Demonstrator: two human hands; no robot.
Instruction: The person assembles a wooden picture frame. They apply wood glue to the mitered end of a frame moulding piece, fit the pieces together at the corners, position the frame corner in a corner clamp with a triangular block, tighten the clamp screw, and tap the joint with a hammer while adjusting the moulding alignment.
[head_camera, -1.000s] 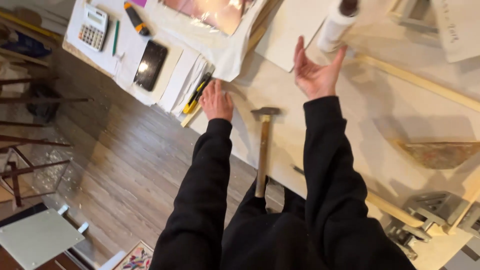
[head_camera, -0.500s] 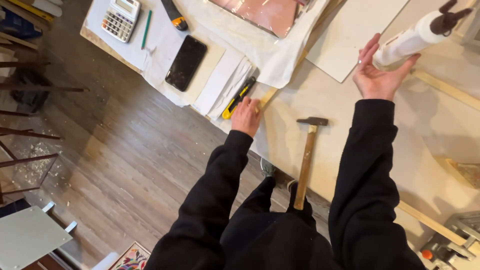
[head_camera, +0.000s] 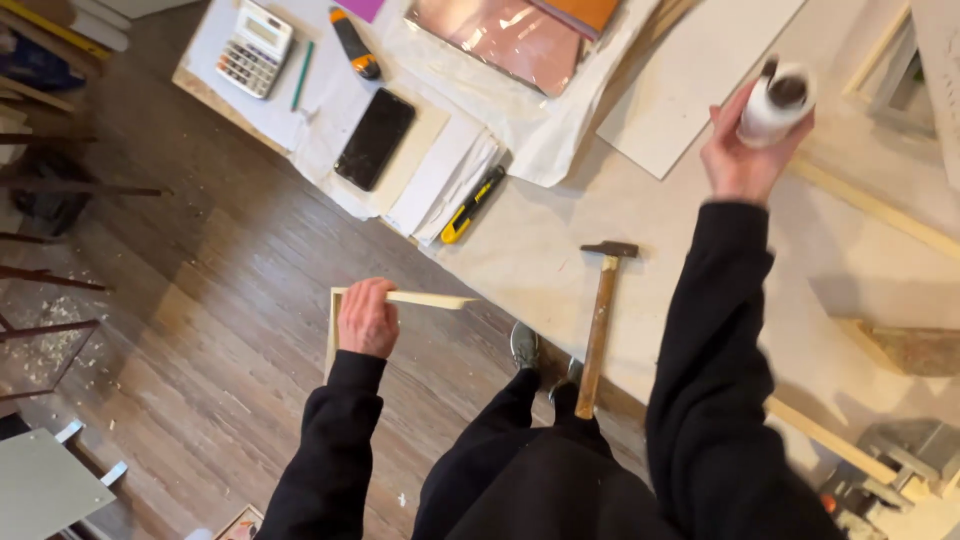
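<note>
Pale wood is gripped in the left hand (head_camera: 367, 318): an L-shaped corner of thin wooden frame strips (head_camera: 400, 300) is held out over the brown plank floor (head_camera: 200, 300), clear of the table edge, with the fingers curled over the top strip where the two pieces meet. One strip runs rightward from that hand to a mitred tip; the other drops down along the hand's left side.

A white bottle with a dark cap (head_camera: 775, 101) is clasped in the right hand (head_camera: 745, 150), which is raised above the pale worktable (head_camera: 700, 300); the fingers are wrapped around the bottle's body and the capped end is turned toward the camera.

Between the two hands a hammer (head_camera: 600, 320) is laid on the table, its wooden handle overhanging the near edge. Up and to the right of the left hand, a yellow-and-black utility knife (head_camera: 473, 204) is seen beside a stack of white papers (head_camera: 440, 180). Further beyond are found a black phone (head_camera: 375, 139), a green pencil (head_camera: 302, 76) and a calculator (head_camera: 255, 48).
</note>
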